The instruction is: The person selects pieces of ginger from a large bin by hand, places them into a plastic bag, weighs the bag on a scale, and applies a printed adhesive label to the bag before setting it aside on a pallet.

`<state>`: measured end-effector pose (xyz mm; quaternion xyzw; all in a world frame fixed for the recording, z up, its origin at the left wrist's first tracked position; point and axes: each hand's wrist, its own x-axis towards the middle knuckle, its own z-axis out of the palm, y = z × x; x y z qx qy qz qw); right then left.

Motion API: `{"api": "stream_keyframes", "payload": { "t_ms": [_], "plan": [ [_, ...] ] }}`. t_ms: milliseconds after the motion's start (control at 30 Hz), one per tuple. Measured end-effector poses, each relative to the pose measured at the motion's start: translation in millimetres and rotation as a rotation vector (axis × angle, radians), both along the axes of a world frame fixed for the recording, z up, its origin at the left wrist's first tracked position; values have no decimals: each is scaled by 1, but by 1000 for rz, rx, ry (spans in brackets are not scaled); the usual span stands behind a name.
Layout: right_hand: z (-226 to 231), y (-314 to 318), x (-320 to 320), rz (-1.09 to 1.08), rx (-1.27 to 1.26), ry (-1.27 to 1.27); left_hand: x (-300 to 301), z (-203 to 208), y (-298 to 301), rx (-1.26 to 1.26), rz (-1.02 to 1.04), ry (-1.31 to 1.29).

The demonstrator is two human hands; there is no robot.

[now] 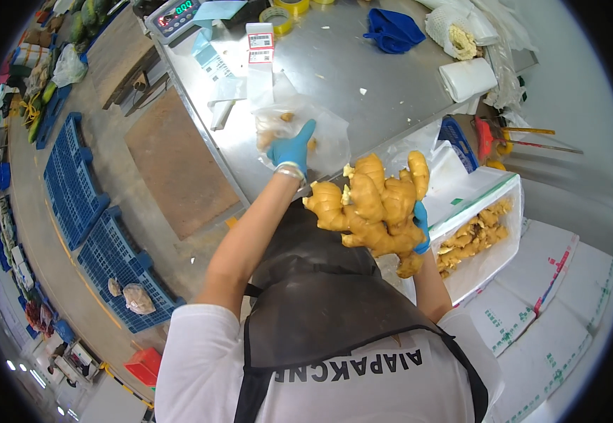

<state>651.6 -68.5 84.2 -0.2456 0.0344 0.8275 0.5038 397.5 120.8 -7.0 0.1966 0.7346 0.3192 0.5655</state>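
My right hand (421,227), in a blue glove, is closed round one side of a large knobbly ginger root (377,204). The root is held up in front of my dark apron, and most of that hand's fingers are hidden behind it. At the metal table's near edge my left hand (291,150), also gloved in blue, grips a clear plastic bag (331,134). Its thumb points up and away, while its other fingers are partly hidden. Small ginger pieces (267,139) show through the bag.
A white foam box (511,236) of ginger stands at my right beside stacked white cartons (567,282). On the metal table (334,60) lie a digital scale (176,17), label strips (260,63), tape rolls (276,21) and a blue cloth (394,32). Blue pallets (74,180) lie leftward.
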Motion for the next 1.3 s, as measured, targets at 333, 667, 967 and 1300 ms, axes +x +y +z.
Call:
{"api": "stream_keyframes", "payload": {
  "t_ms": [333, 667, 967, 1300],
  "plan": [
    [19, 5, 6, -83, 41, -528, -49, 26, -59, 474, 103, 103],
    [27, 0, 1, -88, 54, -411, 46, 70, -32, 735, -472, 1083],
    [22, -13, 5, -62, 90, -406, -54, 46, -58, 634, 57, 507],
    [31, 59, -65, 151, -159, -48, -74, 29, -79, 303, 273, 78]
  ]
}}
